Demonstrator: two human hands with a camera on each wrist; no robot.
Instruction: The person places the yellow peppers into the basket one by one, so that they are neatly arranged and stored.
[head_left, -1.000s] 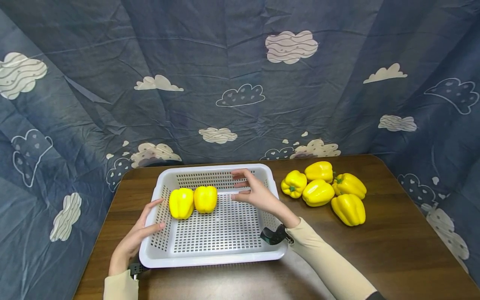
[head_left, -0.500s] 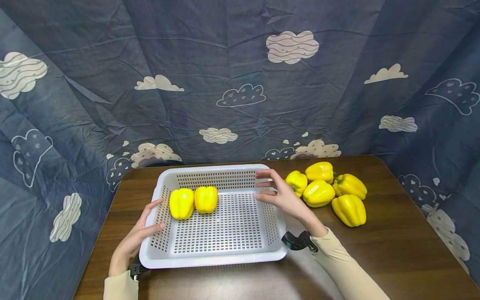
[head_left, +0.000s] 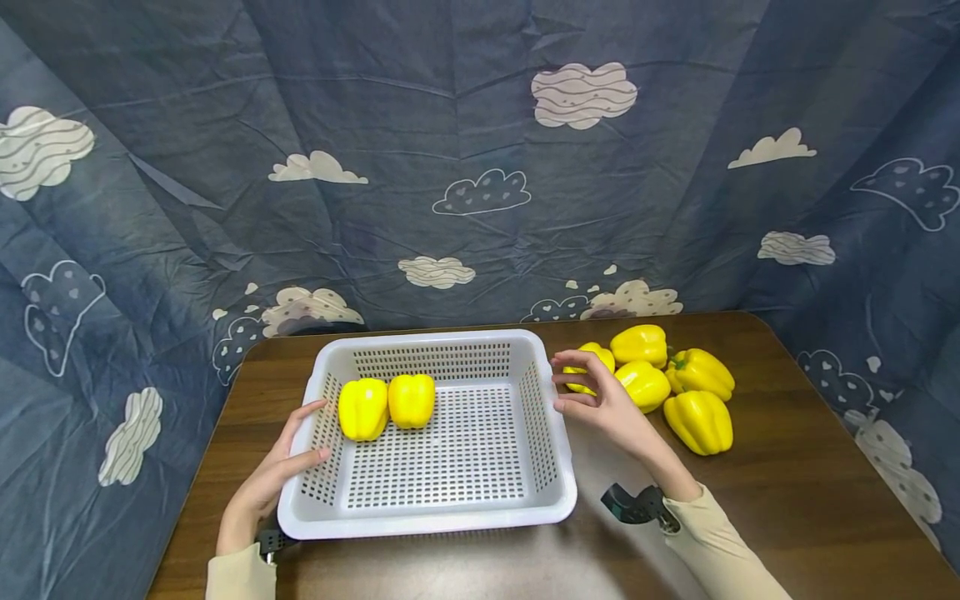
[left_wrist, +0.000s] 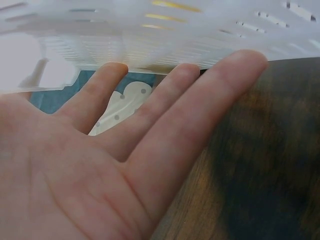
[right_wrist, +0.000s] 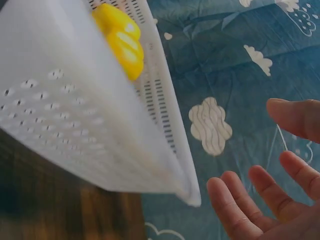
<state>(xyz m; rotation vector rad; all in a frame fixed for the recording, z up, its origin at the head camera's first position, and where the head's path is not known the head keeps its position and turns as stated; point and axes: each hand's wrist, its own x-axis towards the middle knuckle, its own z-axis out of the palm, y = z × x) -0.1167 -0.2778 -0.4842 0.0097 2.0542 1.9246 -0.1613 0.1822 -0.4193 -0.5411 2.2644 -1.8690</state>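
Note:
A white perforated plastic basket (head_left: pixel 420 525) lies on the wooden table, holding two yellow bell peppers, one at the left (head_left: pixel 363 408) and one beside it (head_left: pixel 411 400). My left hand (head_left: pixel 264 475) grips its left rim, thumb and index finger over the edge. In the left wrist view, other fingers (left_wrist: pixel 170 135) extend along the basket's outer side. My right hand (head_left: pixel 600 404) is outside the right rim with fingers spread and nothing between them. It partly covers the nearest of the loose yellow bell peppers (head_left: pixel 596 354) in the head view.
More yellow bell peppers lie grouped right of the basket, including one at the back (head_left: pixel 639 345), one at the far right (head_left: pixel 701 373) and one in front (head_left: pixel 699 422). A dark blue cloud-patterned curtain (head_left: pixel 480 250) hangs behind the table (head_left: pixel 810 500).
My empty right hand has moved right, from over the basket's inside to just beyond its right rim near the loose bell peppers. My left hand and the basket have stayed in place.

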